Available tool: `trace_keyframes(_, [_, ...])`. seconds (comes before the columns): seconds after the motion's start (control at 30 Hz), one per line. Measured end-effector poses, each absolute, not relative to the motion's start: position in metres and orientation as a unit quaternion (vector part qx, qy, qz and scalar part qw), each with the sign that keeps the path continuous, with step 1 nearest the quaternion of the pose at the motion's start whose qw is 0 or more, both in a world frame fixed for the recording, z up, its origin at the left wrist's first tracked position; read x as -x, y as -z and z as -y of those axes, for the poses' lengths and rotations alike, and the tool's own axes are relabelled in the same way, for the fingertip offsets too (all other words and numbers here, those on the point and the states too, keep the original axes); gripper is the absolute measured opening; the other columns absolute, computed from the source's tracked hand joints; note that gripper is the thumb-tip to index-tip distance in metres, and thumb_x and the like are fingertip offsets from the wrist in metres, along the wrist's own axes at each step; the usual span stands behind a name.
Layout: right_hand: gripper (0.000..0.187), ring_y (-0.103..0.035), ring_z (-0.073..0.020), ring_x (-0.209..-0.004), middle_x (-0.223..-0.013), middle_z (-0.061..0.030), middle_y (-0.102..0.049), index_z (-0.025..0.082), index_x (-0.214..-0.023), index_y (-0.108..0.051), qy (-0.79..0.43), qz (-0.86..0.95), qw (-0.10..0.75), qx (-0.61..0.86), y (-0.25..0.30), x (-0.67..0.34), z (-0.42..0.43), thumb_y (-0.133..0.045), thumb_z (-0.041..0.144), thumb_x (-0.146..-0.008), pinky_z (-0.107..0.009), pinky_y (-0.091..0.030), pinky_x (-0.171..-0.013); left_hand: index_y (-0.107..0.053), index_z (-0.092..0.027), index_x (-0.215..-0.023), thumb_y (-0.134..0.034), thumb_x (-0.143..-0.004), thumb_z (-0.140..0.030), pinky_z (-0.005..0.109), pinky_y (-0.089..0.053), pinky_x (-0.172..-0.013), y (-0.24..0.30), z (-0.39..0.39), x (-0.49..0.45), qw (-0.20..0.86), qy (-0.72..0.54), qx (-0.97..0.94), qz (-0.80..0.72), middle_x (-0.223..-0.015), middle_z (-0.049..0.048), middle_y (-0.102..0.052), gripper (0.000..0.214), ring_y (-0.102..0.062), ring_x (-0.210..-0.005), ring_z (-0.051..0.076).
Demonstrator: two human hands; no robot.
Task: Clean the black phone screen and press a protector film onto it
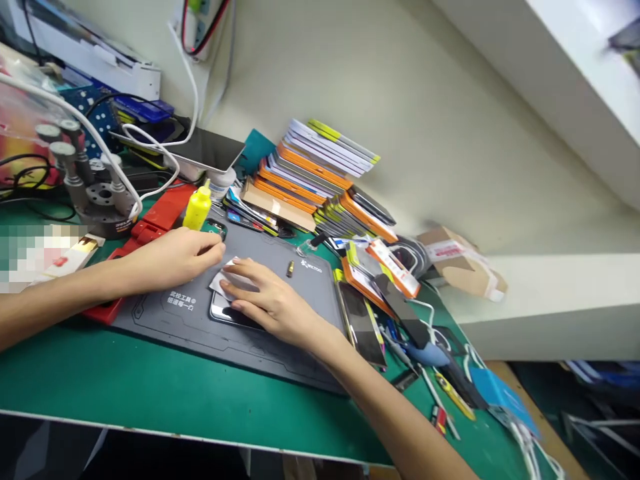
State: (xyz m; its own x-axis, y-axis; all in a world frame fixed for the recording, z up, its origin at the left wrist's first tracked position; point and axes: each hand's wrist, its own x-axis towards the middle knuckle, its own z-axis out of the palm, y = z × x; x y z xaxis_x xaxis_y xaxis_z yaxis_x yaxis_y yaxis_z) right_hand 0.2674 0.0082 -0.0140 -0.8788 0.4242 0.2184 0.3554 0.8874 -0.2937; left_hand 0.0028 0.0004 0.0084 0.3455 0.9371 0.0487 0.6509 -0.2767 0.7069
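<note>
A phone (223, 311) lies flat on the grey work mat (280, 347), with a white wipe (223, 281) on top of it. My right hand (267, 300) rests flat on the wipe and phone, fingers stretched out and pressing down. My left hand (175, 257) sits just left of it, fingers curled, its fingertips touching the phone's far end near the wipe. A small brass-coloured part (290, 269) lies on the mat just beyond my right hand.
A yellow squeeze bottle (197, 208) stands behind my left hand, beside a red tool (160, 217) and a metal fixture (95, 193). Stacked phone screen boxes (315, 177) lean against the wall. Loose screens, tools and cables (425, 353) crowd the green table (125, 393) at right.
</note>
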Motion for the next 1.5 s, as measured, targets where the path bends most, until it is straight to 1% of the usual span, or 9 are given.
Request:
trace_keyframes(0.1, [0.042,-0.043,-0.0239,-0.163,-0.167,-0.0100,-0.056,0.024,-0.146,-0.072,-0.118,0.960,0.135,0.215,0.009,-0.268,-0.010,-0.049,0.042,-0.116,-0.051,-0.037,-0.136,-0.048,-0.025,-0.070,-0.045,-0.100,-0.052,0.030,-0.037,-0.056,-0.010,-0.003,-0.001,0.281,-0.230,-0.775,-0.518,-0.053,-0.0035,-0.055,0.041,-0.052,-0.052,0.017])
trace_keyframes(0.2, [0.043,-0.036,-0.0228,-0.165,-0.171,-0.0059,-0.049,0.024,-0.151,-0.068,-0.112,0.955,0.132,0.242,0.011,-0.294,-0.007,-0.047,0.040,-0.116,-0.047,-0.037,-0.136,-0.051,-0.024,-0.071,-0.044,-0.100,-0.058,0.029,-0.042,-0.060,-0.009,-0.006,0.002,0.267,-0.221,-0.783,-0.517,-0.061,-0.0015,-0.062,0.045,-0.058,-0.059,0.018])
trace_keyframes(0.37, [0.047,-0.034,-0.0274,-0.164,-0.167,-0.0057,-0.053,0.027,-0.162,-0.054,-0.105,0.940,0.136,0.293,0.019,-0.352,0.012,-0.046,0.033,-0.117,-0.055,-0.042,-0.132,-0.057,-0.024,-0.075,-0.047,-0.099,-0.057,0.029,-0.045,-0.067,-0.002,-0.009,0.003,0.257,-0.225,-0.789,-0.512,-0.077,0.0009,-0.072,0.043,-0.066,-0.073,0.021])
trace_keyframes(0.53, [0.053,-0.037,-0.0281,-0.163,-0.168,-0.0043,-0.049,0.032,-0.169,-0.042,-0.109,0.935,0.133,0.311,0.023,-0.362,0.027,-0.046,0.029,-0.116,-0.058,-0.043,-0.131,-0.051,-0.024,-0.070,-0.044,-0.101,-0.052,0.030,-0.039,-0.061,-0.001,-0.009,0.002,0.267,-0.205,-0.791,-0.511,-0.064,-0.0011,-0.060,0.042,-0.055,-0.060,0.018])
trace_keyframes(0.73, [0.050,-0.037,-0.0235,-0.163,-0.170,0.0000,-0.045,0.034,-0.167,-0.043,-0.133,0.940,0.136,0.285,0.025,-0.324,0.016,-0.044,0.035,-0.117,-0.057,-0.033,-0.137,-0.047,-0.024,-0.069,-0.046,-0.100,-0.053,0.031,-0.035,-0.059,-0.008,-0.007,-0.002,0.277,-0.199,-0.792,-0.507,-0.057,-0.0022,-0.053,0.043,-0.050,-0.056,0.017])
trace_keyframes(0.87, [0.049,-0.039,-0.0209,-0.163,-0.169,0.0031,-0.048,0.036,-0.166,-0.046,-0.141,0.945,0.137,0.262,0.024,-0.318,0.013,-0.045,0.034,-0.117,-0.054,-0.033,-0.138,-0.048,-0.025,-0.069,-0.046,-0.100,-0.052,0.031,-0.035,-0.059,-0.008,-0.008,-0.002,0.285,-0.205,-0.787,-0.508,-0.056,-0.0024,-0.054,0.042,-0.050,-0.055,0.017])
trace_keyframes(1.07, [0.052,-0.044,-0.0257,-0.159,-0.165,-0.0057,-0.052,0.031,-0.167,-0.044,-0.114,0.946,0.146,0.265,0.021,-0.363,0.034,-0.049,0.025,-0.115,-0.059,-0.043,-0.131,-0.046,-0.024,-0.068,-0.047,-0.100,-0.047,0.032,-0.035,-0.058,-0.007,-0.006,-0.003,0.294,-0.196,-0.795,-0.493,-0.056,-0.0025,-0.054,0.039,-0.051,-0.052,0.016])
trace_keyframes(1.2, [0.053,-0.045,-0.0249,-0.159,-0.166,-0.0068,-0.052,0.030,-0.167,-0.043,-0.109,0.946,0.153,0.264,0.022,-0.360,0.037,-0.050,0.022,-0.115,-0.058,-0.043,-0.131,-0.046,-0.024,-0.069,-0.047,-0.100,-0.046,0.032,-0.034,-0.058,-0.009,-0.005,-0.003,0.297,-0.198,-0.793,-0.493,-0.056,-0.0023,-0.054,0.038,-0.051,-0.052,0.017])
trace_keyframes(1.5, [0.051,-0.040,-0.0180,-0.162,-0.171,-0.0018,-0.045,0.028,-0.169,-0.042,-0.108,0.954,0.150,0.235,0.026,-0.288,0.026,-0.043,0.036,-0.118,-0.046,-0.033,-0.139,-0.052,-0.025,-0.071,-0.048,-0.099,-0.054,0.031,-0.037,-0.058,-0.009,-0.010,-0.002,0.287,-0.189,-0.776,-0.530,-0.058,-0.0020,-0.056,0.041,-0.053,-0.058,0.018])
